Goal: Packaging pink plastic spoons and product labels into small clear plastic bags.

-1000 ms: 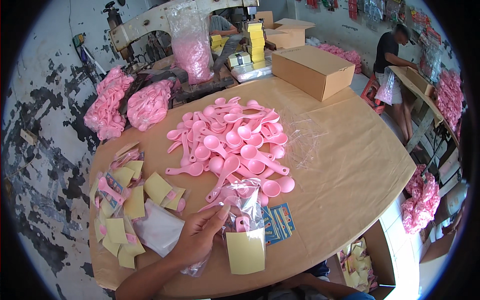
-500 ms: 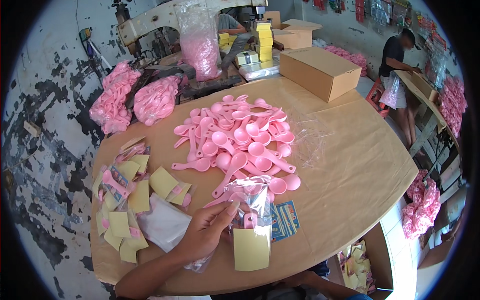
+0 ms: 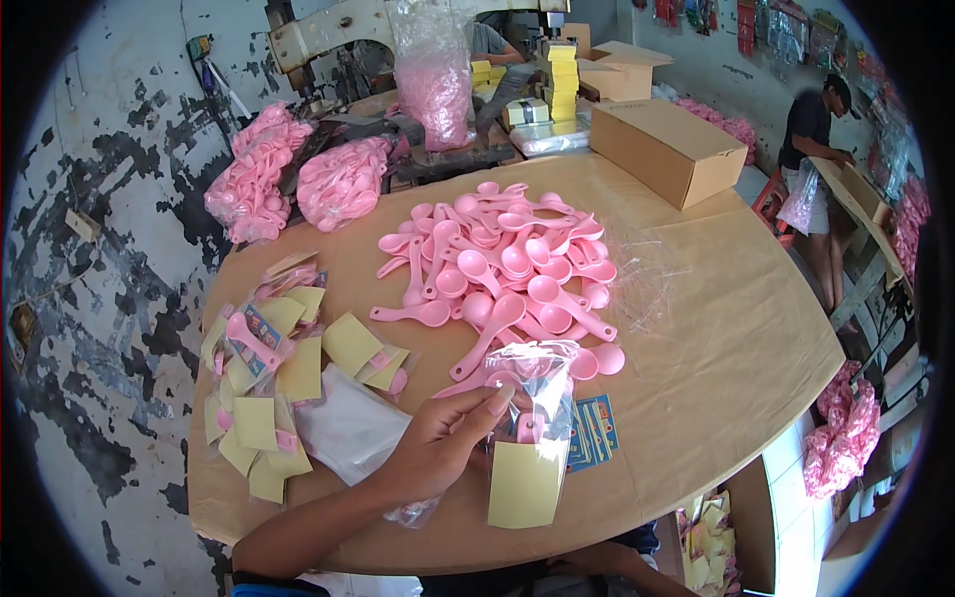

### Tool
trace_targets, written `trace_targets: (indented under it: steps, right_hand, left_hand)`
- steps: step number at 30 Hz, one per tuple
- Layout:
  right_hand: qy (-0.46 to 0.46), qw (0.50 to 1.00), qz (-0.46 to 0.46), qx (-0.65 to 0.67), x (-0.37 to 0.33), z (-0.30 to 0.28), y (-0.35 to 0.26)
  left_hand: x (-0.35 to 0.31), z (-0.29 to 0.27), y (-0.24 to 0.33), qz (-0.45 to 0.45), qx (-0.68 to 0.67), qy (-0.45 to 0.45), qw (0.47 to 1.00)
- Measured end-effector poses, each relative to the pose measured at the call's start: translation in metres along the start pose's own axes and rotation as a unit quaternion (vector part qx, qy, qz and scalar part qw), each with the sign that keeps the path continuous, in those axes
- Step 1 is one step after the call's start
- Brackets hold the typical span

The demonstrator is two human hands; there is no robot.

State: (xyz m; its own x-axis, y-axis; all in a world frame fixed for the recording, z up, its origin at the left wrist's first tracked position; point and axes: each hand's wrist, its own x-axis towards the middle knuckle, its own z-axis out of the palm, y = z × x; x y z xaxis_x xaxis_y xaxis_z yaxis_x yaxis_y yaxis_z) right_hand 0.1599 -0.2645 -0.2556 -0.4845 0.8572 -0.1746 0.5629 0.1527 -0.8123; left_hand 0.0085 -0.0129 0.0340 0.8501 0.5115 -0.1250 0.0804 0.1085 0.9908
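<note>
My left hand [image 3: 448,438] pinches a clear plastic bag [image 3: 545,383] by its edge. Inside the bag are a pink spoon, its handle end showing, and a pale yellow card [image 3: 523,485]. Just behind it spreads a heap of pink measuring spoons [image 3: 512,261]. Blue printed cards [image 3: 594,435] lie to the right of the bag. Under my left wrist is a stack of empty clear bags [image 3: 348,423]. Low at the table's near edge my right hand [image 3: 597,560] is in shadow, its fingers hidden.
Filled bags with yellow cards [image 3: 256,423] cover the table's left side. A cardboard box [image 3: 668,149] stands at the back right. Large bags of pink spoons [image 3: 343,181] sit at the far edge. An open carton [image 3: 748,517] stands below right; a person [image 3: 818,129] works beyond.
The whole view has shifted, so the table and its things appear farther right. My left hand still grips the same bag, and my right arm stays low by the table edge.
</note>
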Motion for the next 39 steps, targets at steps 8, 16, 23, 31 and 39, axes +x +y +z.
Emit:
trace_targets:
  steps: [8,16,23,31,39]
  right_hand:
    - [-0.247,0.947,-0.087,0.187,-0.041,-0.163,-0.165]
    - [0.293,0.955,-0.046,0.002,0.034,-0.267,-0.204]
    - [0.245,0.960,-0.075,0.113,0.069,-0.281,-0.186]
    - [0.268,0.949,-0.120,0.116,0.073,-0.286,-0.172]
    - [0.296,0.939,-0.102,0.142,0.066,-0.279,-0.168]
  left_hand:
    - [0.007,-0.009,-0.012,-0.014,-0.040,0.015,0.999]
    - [0.001,-0.006,-0.011,0.019,-0.041,0.048,0.998]
    - [-0.002,0.000,-0.008,0.026,-0.080,0.101,0.991]
    - [0.001,-0.005,-0.008,0.022,-0.031,0.061,0.997]
    - [0.002,-0.006,-0.010,0.070,-0.001,0.014,0.997]
